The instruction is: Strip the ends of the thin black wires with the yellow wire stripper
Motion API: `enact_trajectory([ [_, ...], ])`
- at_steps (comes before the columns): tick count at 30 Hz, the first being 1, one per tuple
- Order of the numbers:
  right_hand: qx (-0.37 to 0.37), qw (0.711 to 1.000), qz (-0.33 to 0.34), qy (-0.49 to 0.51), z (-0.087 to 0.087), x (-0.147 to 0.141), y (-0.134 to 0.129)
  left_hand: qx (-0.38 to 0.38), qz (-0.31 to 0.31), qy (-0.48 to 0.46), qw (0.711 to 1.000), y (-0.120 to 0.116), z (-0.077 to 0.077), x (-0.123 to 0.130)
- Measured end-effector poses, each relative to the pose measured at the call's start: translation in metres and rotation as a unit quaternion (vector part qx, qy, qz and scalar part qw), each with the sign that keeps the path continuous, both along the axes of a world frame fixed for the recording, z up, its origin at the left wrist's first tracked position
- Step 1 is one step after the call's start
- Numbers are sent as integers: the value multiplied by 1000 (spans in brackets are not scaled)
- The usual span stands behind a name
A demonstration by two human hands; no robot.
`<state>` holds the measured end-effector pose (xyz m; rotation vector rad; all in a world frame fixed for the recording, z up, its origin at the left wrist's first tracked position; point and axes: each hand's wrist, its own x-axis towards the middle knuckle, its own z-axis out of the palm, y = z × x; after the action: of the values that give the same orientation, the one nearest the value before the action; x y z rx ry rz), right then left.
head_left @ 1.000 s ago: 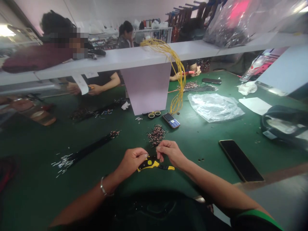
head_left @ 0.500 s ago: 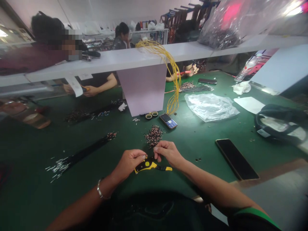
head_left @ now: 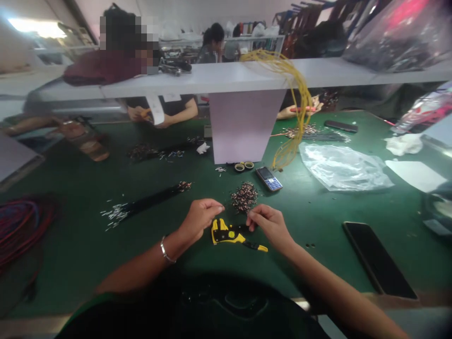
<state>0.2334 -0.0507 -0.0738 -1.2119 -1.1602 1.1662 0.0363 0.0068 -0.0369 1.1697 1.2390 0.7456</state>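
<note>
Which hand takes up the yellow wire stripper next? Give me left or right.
Probably right. The right hand hovers beside the handle end of the yellow wire stripper, while the left hand sits nearer the tool's head, farther from the handles.

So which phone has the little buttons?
The small keypad phone with the bluish keys. The big black smartphone on the right shows only a flat dark screen, no buttons.

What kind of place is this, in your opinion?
Probably a wire-harness workshop: people sit along a shared green workbench, with a yellow wire stripper and a black wire bundle with metal-tipped ends.
</note>
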Motion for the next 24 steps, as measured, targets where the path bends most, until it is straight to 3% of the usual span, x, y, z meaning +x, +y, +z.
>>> enact_trajectory([
  [2, 29, 994, 28, -104, -1, -4, -4, -5, 16, -21, 1000, 2, 2, -2],
  [4, 82, 969, 68, -223, 0, -9, -9, -3, 27, -37, 999, 4, 3, -5],
  [7, 156, 903, 138, -376, 3, -17, -19, -7, 39, -51, 998, 5, 2, -7],
  [10, 162, 839, 173, -489, 4, -21, -29, -22, 38, -67, 997, 6, 3, -7],
  [15, 154, 802, 151, -557, -2, -19, -37, -31, 33, -90, 995, 6, 4, -8],
  [21, 160, 767, 183, -594, -5, -13, -30, -57, 26, -108, 992, 10, 4, -10],
  [24, 146, 765, 198, -595, -6, -9, -25, -77, 34, -130, 988, 12, 5, -12],
])
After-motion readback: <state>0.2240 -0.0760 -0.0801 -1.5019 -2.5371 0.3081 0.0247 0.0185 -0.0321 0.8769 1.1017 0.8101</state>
